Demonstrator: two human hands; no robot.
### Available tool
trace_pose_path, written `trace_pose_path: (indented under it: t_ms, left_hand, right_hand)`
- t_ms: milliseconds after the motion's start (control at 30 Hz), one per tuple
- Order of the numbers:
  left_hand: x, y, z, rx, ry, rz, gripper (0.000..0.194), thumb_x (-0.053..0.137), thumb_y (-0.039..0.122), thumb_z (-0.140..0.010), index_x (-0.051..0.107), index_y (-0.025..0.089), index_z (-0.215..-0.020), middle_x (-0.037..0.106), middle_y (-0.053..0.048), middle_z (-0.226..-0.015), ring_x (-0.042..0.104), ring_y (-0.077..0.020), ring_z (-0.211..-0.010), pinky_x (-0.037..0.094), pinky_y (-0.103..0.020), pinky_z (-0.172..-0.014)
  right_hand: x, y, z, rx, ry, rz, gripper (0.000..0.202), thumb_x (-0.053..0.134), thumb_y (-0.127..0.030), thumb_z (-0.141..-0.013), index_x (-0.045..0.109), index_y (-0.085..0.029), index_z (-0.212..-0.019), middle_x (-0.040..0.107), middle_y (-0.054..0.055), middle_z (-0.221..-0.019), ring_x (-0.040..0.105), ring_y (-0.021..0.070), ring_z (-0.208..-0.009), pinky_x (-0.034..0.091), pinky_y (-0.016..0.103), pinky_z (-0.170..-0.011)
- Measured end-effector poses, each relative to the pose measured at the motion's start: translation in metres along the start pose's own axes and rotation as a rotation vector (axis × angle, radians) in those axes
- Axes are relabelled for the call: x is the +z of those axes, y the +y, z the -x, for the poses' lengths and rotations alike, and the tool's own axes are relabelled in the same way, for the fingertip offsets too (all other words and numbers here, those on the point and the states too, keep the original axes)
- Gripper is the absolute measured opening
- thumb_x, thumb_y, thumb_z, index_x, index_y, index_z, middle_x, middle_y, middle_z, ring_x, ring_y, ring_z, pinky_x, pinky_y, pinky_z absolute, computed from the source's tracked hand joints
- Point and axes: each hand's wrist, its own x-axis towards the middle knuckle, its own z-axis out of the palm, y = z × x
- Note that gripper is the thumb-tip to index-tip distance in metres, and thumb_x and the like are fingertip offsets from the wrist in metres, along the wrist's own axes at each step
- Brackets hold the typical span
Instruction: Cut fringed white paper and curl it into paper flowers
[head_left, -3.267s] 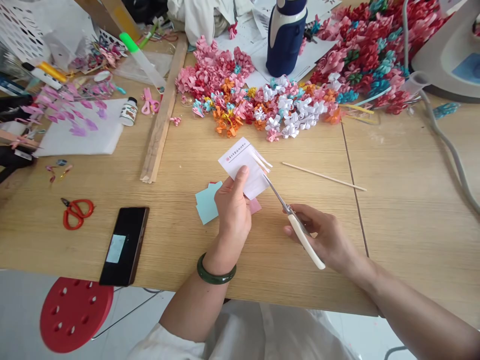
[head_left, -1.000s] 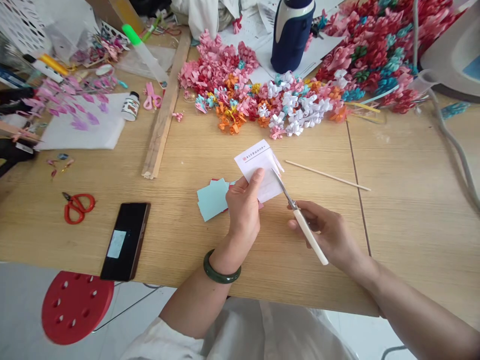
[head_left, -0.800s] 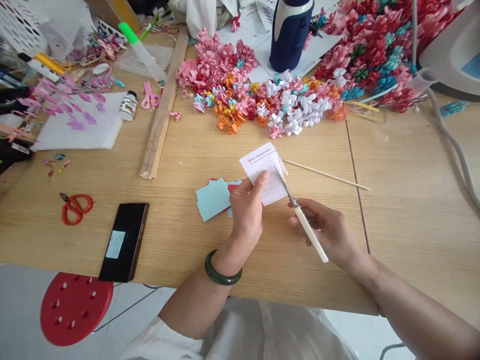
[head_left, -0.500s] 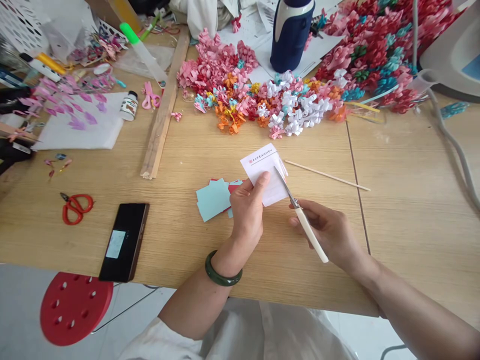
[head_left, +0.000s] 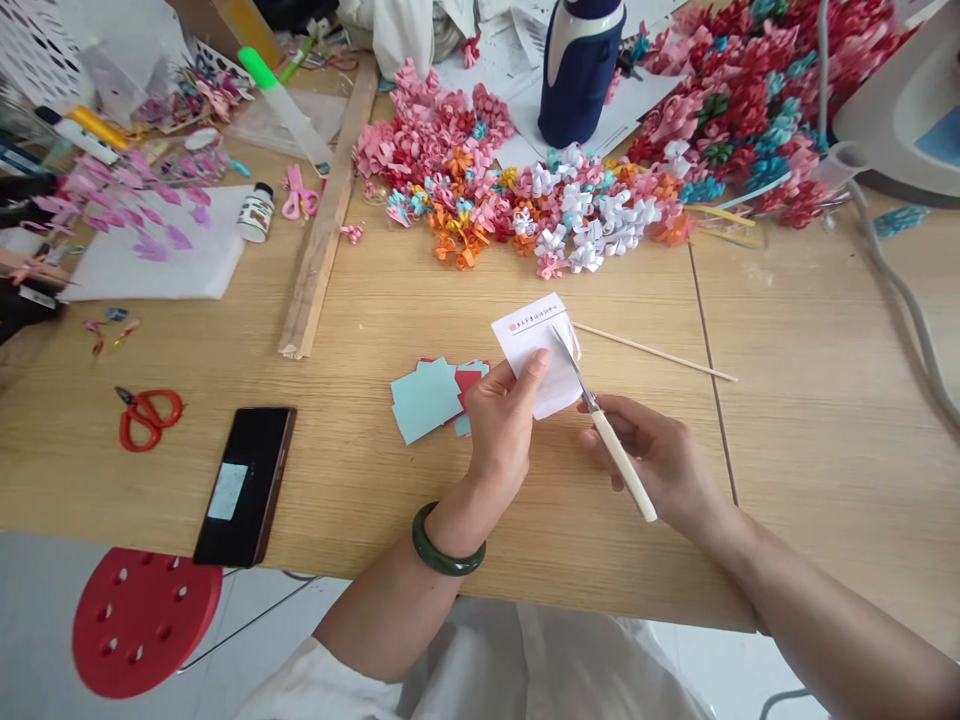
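My left hand (head_left: 504, 415) pinches a small white sheet of paper (head_left: 534, 335) between thumb and fingers, with the thumb on top. A line of small dark writing and a reddish mark run along its upper edge. White-handled scissors (head_left: 624, 468) are gripped in my right hand (head_left: 652, 450), their blades lying at the right side of the sheet. A narrow strip curls away from the paper's right edge beside the blade tips. Light blue paper pieces (head_left: 426, 398) and a red paper piece (head_left: 468, 382) lie on the table just left of my left hand.
A thin wooden stick (head_left: 656, 352) lies right of the paper. Heaps of colourful paper flowers (head_left: 592, 210) and a dark blue bottle (head_left: 576, 85) stand behind. Leftward are a wooden bar (head_left: 319, 250), a phone (head_left: 246, 485), red-handled snips (head_left: 148, 418) and pink scissors (head_left: 300, 192).
My left hand and the white paper have shifted slightly right and turned a little toward the scissors. My right hand stays nearly in place, still holding the scissors.
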Motion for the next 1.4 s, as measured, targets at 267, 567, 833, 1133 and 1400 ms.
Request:
trace_pose_path:
  t_ms: [267, 567, 833, 1133, 1400]
  left_hand:
    - [0.000, -0.001, 0.000, -0.048, -0.008, 0.010, 0.029, 0.078, 0.048, -0.076, 0.078, 0.021, -0.087, 0.078, -0.005, -0.092, 0.072, -0.0239, -0.089, 0.056, -0.036, -0.078]
    - [-0.001, 0.001, -0.003, -0.040, -0.014, 0.001, 0.034, 0.072, 0.054, -0.080, 0.076, 0.021, -0.085, 0.076, -0.004, -0.086, 0.071, -0.0259, -0.093, 0.055, -0.037, -0.083]
    - [-0.002, 0.008, -0.005, -0.036, -0.024, 0.056, 0.029, 0.080, 0.045, -0.074, 0.077, 0.019, -0.084, 0.078, -0.006, -0.089, 0.072, -0.0251, -0.091, 0.055, -0.034, -0.076]
    - [-0.011, 0.017, -0.025, -0.026, 0.055, 0.222, 0.028, 0.083, 0.037, -0.071, 0.077, 0.017, -0.089, 0.078, -0.007, -0.098, 0.072, -0.0232, -0.103, 0.055, -0.030, -0.088]
    - [-0.013, 0.019, -0.027, 0.003, 0.058, 0.236, 0.030, 0.083, 0.038, -0.071, 0.077, 0.017, -0.092, 0.078, -0.007, -0.093, 0.073, -0.0221, -0.098, 0.055, -0.031, -0.087]
  right_hand:
    - [-0.001, -0.001, 0.000, 0.019, 0.024, 0.031, 0.040, 0.069, -0.052, -0.086, 0.068, -0.018, -0.107, 0.050, -0.005, -0.060, 0.041, 0.0078, -0.046, 0.036, 0.023, -0.041]
    - [-0.001, 0.002, -0.001, 0.013, 0.049, 0.008, 0.039, 0.069, -0.051, -0.085, 0.068, -0.018, -0.105, 0.051, -0.004, -0.063, 0.040, 0.0070, -0.045, 0.034, 0.023, -0.041]
    - [-0.002, 0.003, -0.004, -0.010, 0.013, 0.014, 0.042, 0.070, -0.051, -0.085, 0.065, -0.017, -0.110, 0.050, -0.003, -0.067, 0.047, 0.0103, -0.055, 0.042, 0.024, -0.047]
    - [-0.004, -0.008, -0.002, 0.004, -0.081, 0.028, 0.047, 0.071, -0.052, -0.081, 0.065, -0.015, -0.109, 0.053, -0.002, -0.069, 0.049, 0.0122, -0.059, 0.044, 0.025, -0.050]
    - [-0.001, -0.010, 0.000, 0.000, -0.092, 0.081, 0.046, 0.070, -0.052, -0.081, 0.066, -0.015, -0.108, 0.057, 0.000, -0.072, 0.049, 0.0129, -0.062, 0.044, 0.026, -0.054]
